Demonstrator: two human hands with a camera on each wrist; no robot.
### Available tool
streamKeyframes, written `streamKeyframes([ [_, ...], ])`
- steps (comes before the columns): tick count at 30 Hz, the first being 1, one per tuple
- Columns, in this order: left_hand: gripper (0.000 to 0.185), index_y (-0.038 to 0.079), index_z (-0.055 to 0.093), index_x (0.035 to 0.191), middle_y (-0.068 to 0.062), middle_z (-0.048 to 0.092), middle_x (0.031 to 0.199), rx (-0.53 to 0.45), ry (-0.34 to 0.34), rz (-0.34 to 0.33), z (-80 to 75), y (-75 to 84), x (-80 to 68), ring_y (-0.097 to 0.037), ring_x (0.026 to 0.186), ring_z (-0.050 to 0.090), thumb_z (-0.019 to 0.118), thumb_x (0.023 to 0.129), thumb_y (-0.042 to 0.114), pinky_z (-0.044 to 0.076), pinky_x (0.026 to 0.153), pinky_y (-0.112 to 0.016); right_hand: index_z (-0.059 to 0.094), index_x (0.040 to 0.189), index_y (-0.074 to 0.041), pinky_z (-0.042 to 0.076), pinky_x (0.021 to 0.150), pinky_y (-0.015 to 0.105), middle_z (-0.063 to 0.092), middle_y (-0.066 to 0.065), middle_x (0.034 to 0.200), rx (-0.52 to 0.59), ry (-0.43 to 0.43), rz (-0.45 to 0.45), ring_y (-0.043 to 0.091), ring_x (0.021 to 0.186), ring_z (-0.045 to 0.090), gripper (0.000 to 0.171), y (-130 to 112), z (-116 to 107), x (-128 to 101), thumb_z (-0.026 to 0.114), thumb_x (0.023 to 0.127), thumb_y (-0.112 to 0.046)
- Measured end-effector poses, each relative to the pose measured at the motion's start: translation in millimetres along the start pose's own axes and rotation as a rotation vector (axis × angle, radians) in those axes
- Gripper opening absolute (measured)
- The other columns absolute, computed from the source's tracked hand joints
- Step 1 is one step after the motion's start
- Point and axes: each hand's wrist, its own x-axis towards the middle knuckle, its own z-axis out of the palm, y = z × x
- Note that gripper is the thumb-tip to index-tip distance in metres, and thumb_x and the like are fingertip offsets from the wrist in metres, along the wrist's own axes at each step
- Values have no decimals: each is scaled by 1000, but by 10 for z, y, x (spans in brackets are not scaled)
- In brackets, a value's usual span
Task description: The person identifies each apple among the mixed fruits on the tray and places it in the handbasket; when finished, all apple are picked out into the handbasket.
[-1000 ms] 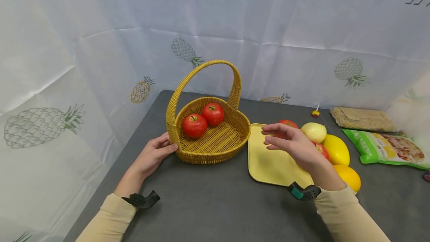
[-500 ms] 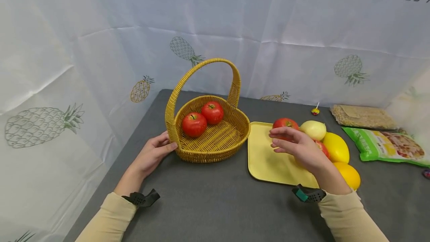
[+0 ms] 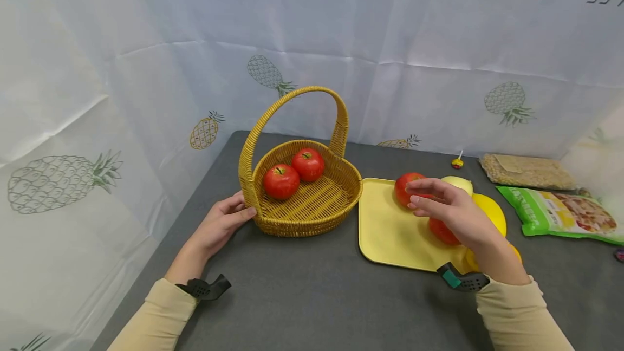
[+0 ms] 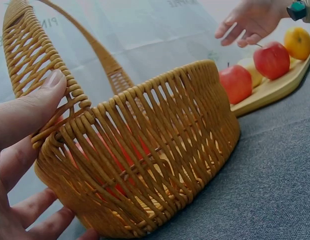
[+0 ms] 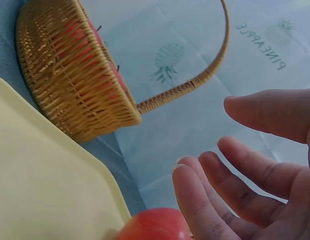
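My left hand [image 3: 220, 226] holds the wicker basket [image 3: 302, 228] at its left side; the thumb presses the foot of the arched handle and the other fingers lie along the outer wall. Inside the basket sit two red apples [image 3: 281, 182]. Over the yellow tray [image 3: 385, 226] hovers my right hand [image 3: 458, 213], fingers loosely bent, thumb apart, nothing between them. Below its fingertips is a red apple [image 3: 403, 190] on the tray, and another apple [image 3: 442, 232] shows partly under the palm. In the right wrist view, the near apple [image 5: 155, 226] lies just under the fingers.
A pale yellow-green onion-like round [image 3: 458, 182], a yellow oval fruit [image 3: 491, 213] and an orange-yellow round fruit [image 3: 512, 256] are partly hidden by the right hand. Farther right lie a lollipop [image 3: 457, 163], a bag of grain [image 3: 528, 171] and a green food packet [image 3: 560, 214].
My right hand has moved to the right over the tray, uncovering more of the apple at its fingertips. The left hand and the basket have stayed in place.
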Motion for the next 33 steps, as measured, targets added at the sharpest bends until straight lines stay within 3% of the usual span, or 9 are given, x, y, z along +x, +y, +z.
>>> streamKeyframes([
  [5,38,-11,55,137,-24,37,155,-5,1,-1,0,-1,-10,-25,139,43,60,102,2,46,104,-28,52,142,-5,56,88,30,51,16,141,-54,88,21,17,103,70,50,-9,-136,-61,64,103,-34],
  [9,37,-11,55,136,-22,37,156,-5,1,-6,3,-5,-16,-21,140,43,60,102,2,46,104,-28,53,142,-10,57,84,28,55,10,137,-112,173,54,14,100,70,52,11,-273,-117,62,103,-43],
  [14,34,-7,59,135,-17,40,155,-3,-4,1,-2,-1,-17,-21,141,42,59,102,2,45,104,-27,51,143,-7,55,81,23,61,-1,128,-205,197,92,13,99,70,54,71,-462,-185,62,103,-42],
  [17,32,-3,62,134,-16,42,154,-2,-4,4,-4,9,-16,-23,141,42,59,102,2,46,103,-27,51,143,-6,55,82,26,61,6,130,-269,192,135,15,98,70,56,87,-537,-205,61,103,-44],
  [20,32,-1,63,134,-16,43,153,-7,-2,4,-11,17,-21,-24,141,42,59,102,2,46,103,-27,50,145,-7,54,91,42,57,17,136,-311,183,180,24,103,67,61,86,-564,-205,60,103,-49],
  [24,31,0,64,133,-16,44,152,-10,-4,6,-20,16,-27,-24,140,43,59,102,2,46,103,-27,47,148,-6,44,97,64,50,26,143,-318,163,258,40,117,58,69,78,-581,-213,59,101,-54],
  [29,31,-1,63,132,-16,46,150,-14,-2,4,-22,7,-20,-24,138,45,59,102,2,47,103,-28,46,149,-4,47,92,62,44,31,144,-407,110,355,48,123,45,80,79,-636,-244,60,97,-63],
  [33,30,0,65,131,-16,46,150,-9,-1,1,-15,3,-11,-24,137,46,60,102,2,47,102,-27,49,147,-1,52,86,57,48,33,142,-549,37,356,50,119,49,85,104,-667,-245,62,94,-66],
])
